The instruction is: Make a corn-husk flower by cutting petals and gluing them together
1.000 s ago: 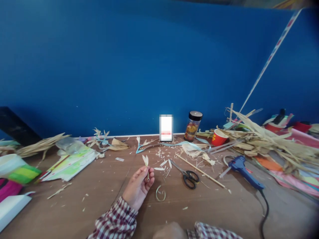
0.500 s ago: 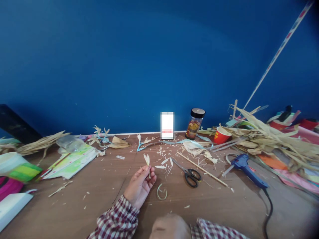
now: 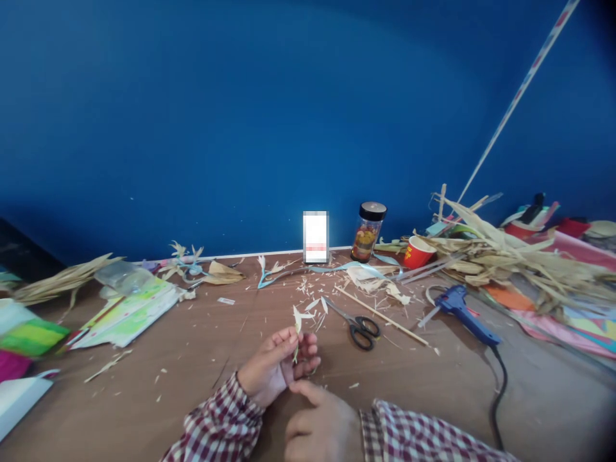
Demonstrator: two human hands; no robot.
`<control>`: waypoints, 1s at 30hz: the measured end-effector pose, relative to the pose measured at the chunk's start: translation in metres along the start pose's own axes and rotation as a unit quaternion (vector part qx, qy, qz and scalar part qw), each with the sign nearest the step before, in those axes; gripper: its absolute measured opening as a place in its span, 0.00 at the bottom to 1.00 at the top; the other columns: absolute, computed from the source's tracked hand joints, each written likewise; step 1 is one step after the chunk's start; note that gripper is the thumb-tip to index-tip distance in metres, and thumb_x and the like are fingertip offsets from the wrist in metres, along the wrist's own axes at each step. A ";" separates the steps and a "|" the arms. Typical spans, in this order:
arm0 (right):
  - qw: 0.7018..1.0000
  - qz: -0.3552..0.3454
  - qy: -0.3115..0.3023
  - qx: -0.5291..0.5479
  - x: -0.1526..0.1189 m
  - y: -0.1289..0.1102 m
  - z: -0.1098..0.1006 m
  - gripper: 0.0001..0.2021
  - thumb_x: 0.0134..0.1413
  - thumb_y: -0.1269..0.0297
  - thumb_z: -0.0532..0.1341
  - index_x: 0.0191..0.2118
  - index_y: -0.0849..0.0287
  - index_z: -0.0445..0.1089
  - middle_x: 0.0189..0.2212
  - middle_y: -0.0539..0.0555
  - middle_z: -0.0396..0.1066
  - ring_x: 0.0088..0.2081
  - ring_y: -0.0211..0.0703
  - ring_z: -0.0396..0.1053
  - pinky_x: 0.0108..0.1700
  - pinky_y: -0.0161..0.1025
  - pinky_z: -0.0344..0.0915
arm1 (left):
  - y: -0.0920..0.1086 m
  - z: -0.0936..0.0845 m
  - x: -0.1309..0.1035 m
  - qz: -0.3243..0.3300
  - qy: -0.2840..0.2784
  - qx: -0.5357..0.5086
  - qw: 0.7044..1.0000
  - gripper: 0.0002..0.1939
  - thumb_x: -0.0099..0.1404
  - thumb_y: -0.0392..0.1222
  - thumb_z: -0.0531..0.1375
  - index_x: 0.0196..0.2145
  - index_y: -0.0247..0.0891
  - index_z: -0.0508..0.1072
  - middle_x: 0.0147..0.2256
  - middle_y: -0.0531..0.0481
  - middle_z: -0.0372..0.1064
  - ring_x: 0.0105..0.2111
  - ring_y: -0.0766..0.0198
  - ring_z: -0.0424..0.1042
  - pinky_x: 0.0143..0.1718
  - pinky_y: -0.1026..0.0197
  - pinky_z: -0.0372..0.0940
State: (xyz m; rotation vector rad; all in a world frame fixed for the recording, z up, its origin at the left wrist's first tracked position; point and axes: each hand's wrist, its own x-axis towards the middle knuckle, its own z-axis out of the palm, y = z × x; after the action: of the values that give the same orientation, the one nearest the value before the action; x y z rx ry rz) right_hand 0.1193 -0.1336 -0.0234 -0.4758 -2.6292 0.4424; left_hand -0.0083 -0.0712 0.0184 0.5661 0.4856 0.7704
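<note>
My left hand [image 3: 282, 362] pinches a small flower of pale corn husk petals [image 3: 297, 318] between thumb and forefinger; a thin greenish stem hangs below the grip. Its other fingers are loosely curled. Close in front of me, my right hand [image 3: 320, 420] has its index finger stretched toward the left palm, while the other fingers bend inward. Nothing shows in this hand; its thumb is hidden. Just beyond the flower lie loose white petal cuttings [image 3: 315, 307]. Black-handled scissors [image 3: 363, 330] rest to their right, blades toward the cuttings.
A blue glue gun [image 3: 469, 314] with its cord lies at right, before a heap of dry husks [image 3: 520, 256]. A wooden stick [image 3: 385, 314], a lidded jar [image 3: 369, 231] and a red paper cup [image 3: 418, 252] stand or lie nearer the middle. Painted paper [image 3: 129, 314] is at left.
My right hand has come up from the bottom edge to the left hand, its index finger now extended. The left hand, still holding the flower, is slightly farther right. The view has shifted a little.
</note>
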 end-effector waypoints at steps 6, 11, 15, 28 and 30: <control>0.992 -0.042 -0.023 -0.113 0.000 -0.001 0.004 0.15 0.60 0.61 0.45 0.26 0.55 0.63 0.23 0.44 0.70 0.30 0.31 0.66 0.58 0.41 0.43 | -0.004 0.000 -0.007 -0.067 -0.108 0.026 0.992 0.03 0.58 0.33 0.55 0.28 0.32 0.68 0.39 0.39 0.70 0.42 0.52 0.68 0.37 0.52 0.65; 0.994 -0.034 -0.032 -0.100 0.000 -0.002 0.006 0.15 0.60 0.60 0.46 0.25 0.54 0.63 0.22 0.43 0.69 0.32 0.30 0.66 0.56 0.37 0.46 | 0.000 -0.001 -0.008 -0.060 -0.094 0.027 0.993 0.03 0.58 0.34 0.56 0.29 0.32 0.69 0.36 0.41 0.71 0.32 0.63 0.72 0.32 0.60 0.67; 0.994 -0.043 -0.021 -0.095 0.000 -0.004 -0.002 0.13 0.59 0.60 0.47 0.28 0.52 0.65 0.22 0.43 0.70 0.32 0.31 0.66 0.52 0.37 0.52 | 0.006 0.000 -0.007 -0.045 -0.027 0.014 0.999 0.03 0.57 0.33 0.57 0.29 0.32 0.70 0.34 0.43 0.70 0.27 0.71 0.70 0.27 0.70 0.66; 0.913 0.352 0.027 -0.205 -0.028 -0.019 -0.137 0.12 0.52 0.62 0.55 0.43 0.54 0.64 0.41 0.54 0.66 0.39 0.45 0.64 0.37 0.39 0.60 | 0.009 0.001 0.001 0.023 0.064 -0.009 0.998 0.01 0.55 0.33 0.59 0.26 0.34 0.70 0.35 0.46 0.71 0.29 0.69 0.70 0.36 0.63 0.67; 0.906 0.364 0.038 -0.214 -0.029 -0.012 -0.142 0.10 0.53 0.62 0.55 0.42 0.55 0.65 0.38 0.54 0.67 0.41 0.46 0.62 0.40 0.41 0.59 | 0.009 0.002 0.000 0.048 0.057 -0.024 0.997 0.01 0.56 0.34 0.59 0.27 0.35 0.71 0.35 0.48 0.71 0.34 0.66 0.70 0.42 0.58 0.65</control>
State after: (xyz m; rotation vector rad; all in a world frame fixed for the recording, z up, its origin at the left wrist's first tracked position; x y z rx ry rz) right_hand 0.2068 -0.1231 0.0922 -1.6014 -2.3814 0.0387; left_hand -0.0115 -0.0667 0.0257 0.5056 0.5474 0.9076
